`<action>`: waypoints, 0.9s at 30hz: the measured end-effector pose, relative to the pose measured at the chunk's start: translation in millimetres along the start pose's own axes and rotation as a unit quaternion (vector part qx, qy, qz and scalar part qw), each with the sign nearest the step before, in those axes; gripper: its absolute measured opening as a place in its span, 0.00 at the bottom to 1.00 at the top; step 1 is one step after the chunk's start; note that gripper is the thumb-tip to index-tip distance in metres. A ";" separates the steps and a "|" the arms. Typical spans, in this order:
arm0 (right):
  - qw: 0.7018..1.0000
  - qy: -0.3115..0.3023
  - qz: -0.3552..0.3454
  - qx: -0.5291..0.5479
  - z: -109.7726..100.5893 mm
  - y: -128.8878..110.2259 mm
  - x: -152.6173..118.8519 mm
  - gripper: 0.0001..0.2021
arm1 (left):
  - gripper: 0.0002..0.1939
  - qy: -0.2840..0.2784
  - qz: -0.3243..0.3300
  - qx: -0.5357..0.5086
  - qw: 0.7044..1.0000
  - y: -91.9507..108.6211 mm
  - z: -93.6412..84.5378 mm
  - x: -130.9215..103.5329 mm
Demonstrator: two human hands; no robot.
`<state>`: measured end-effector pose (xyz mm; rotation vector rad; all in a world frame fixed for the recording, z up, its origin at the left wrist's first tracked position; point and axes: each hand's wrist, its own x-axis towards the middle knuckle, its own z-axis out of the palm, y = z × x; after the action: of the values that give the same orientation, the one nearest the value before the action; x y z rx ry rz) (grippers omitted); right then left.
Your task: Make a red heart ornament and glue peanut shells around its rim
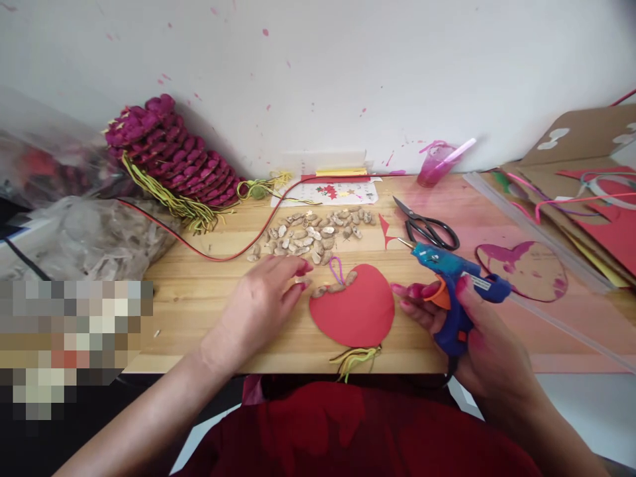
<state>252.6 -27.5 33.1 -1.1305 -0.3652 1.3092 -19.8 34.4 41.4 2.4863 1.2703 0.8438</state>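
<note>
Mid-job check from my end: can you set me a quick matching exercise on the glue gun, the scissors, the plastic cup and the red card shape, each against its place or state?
Things:
1. Glue gun
2. Scissors
3. Plastic cup
4. Red card shape

Places or states:
A. Near the wall, stained pink, with a pale stick leaning out
B. Peanuts along its upper left edge
C. Held in the right hand
D. Dark-handled, lying on the table

Right pairs: 1-C, 2-D, 3-A, 4-B
</note>
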 end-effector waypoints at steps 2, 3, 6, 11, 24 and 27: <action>1.000 0.005 -0.009 -0.006 -0.1 1.8 -0.8 0.16 | 0.09 -0.036 -0.001 0.028 0.999 -12.0 -1.7 0.3; 1.000 0.008 -0.013 -0.009 0.1 2.8 -1.3 0.16 | 0.09 -0.049 0.000 0.036 0.998 -14.8 -0.9 -0.2; 1.000 0.012 -0.025 -0.012 0.3 5.4 -2.5 0.16 | 0.08 -0.057 -0.010 0.053 0.997 -13.4 3.2 -2.6; 0.999 0.006 -0.035 -0.012 -2.5 7.4 -3.7 0.15 | 0.10 -0.079 -0.107 0.030 0.991 -5.8 -1.0 -4.2; 0.999 0.010 -0.006 -0.035 5.4 2.1 -7.3 0.17 | 0.09 -0.115 0.054 0.008 0.992 -25.7 -1.3 5.7; 0.999 0.003 0.023 -0.037 5.5 -0.7 -12.8 0.18 | 0.07 -0.098 0.027 0.013 0.995 -27.2 -1.9 6.2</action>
<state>245.1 -36.3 40.9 -1.2104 -0.3880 1.3421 -36.2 55.5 33.4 2.5614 1.1597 0.5790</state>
